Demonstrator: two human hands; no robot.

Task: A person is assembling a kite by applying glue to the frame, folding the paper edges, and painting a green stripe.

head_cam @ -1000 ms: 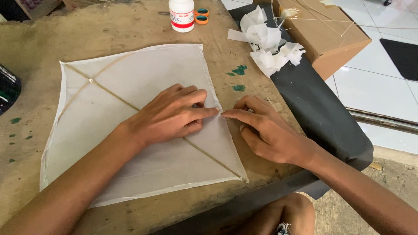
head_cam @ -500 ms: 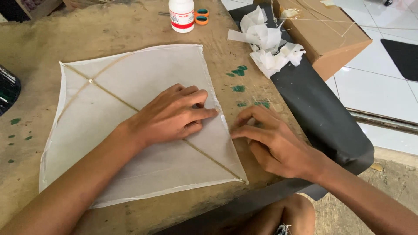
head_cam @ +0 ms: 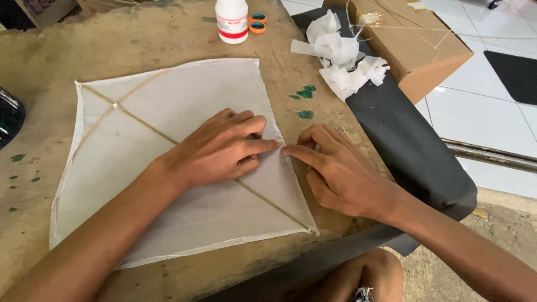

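Kite: white diamond-shaped paper kite (head_cam: 184,168) with thin crossed sticks, flat on worn brown wooden surface (head_cam: 140,39), near its right edge.
Left hand (head_cam: 221,148): fingers together, pressing kite's right edge.
Right hand (head_cam: 335,170): fingers curled, fingertip touching same edge.

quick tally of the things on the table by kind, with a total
white paper kite: 1
white bottle with red band: 1
orange-handled scissors: 1
pile of white paper scraps: 1
cardboard box: 1
black sheet: 1
Total: 6
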